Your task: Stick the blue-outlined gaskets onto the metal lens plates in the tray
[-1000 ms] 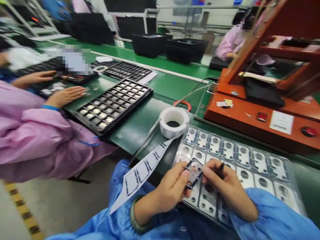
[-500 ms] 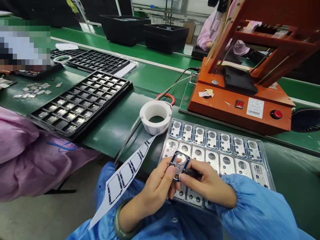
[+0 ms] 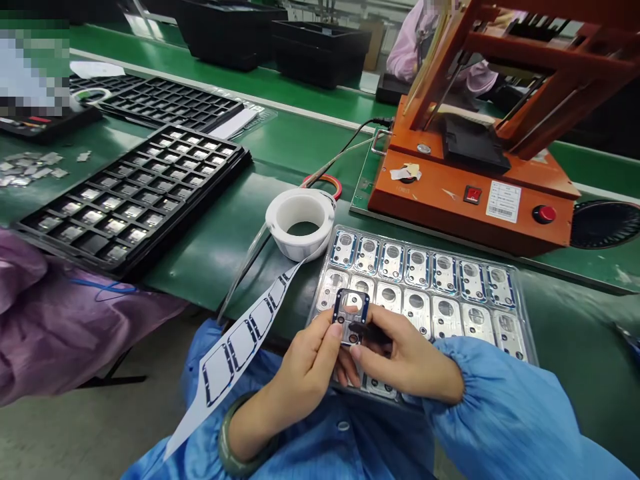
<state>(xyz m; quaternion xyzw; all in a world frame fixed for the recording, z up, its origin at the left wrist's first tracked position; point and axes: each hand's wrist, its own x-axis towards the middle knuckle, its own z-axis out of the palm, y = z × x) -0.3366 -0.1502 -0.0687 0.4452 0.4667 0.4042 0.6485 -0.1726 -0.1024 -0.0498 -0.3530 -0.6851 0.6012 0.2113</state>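
A small silvery plate (image 3: 345, 328) with a dark blue border and round holes is upright above the clear tray. My left hand (image 3: 313, 357) grips its left and lower edge between thumb and fingers. At the plate's right side is my right hand (image 3: 395, 350), fingers closed around a dark pointed tool (image 3: 373, 331) whose tip lies over the plate's face. What kind of tool it is, I cannot make out. Beneath both hands, the clear plastic tray (image 3: 529, 327) holds rows of similar plates; the back row has blue borders. My hands cover part of the front rows.
A white tape roll (image 3: 300, 233) trails a liner strip (image 3: 200, 420) with dark frame-shaped stickers across my left arm. Behind the tray stands an orange press machine (image 3: 430, 210). Leftward are a black compartment tray (image 3: 200, 200) with metal pieces and a co-worker's pink sleeve (image 3: 110, 327).
The view has shifted slightly, so everything sits further left and higher. The plate is turned more upright, and the dark tool now shows across its face.
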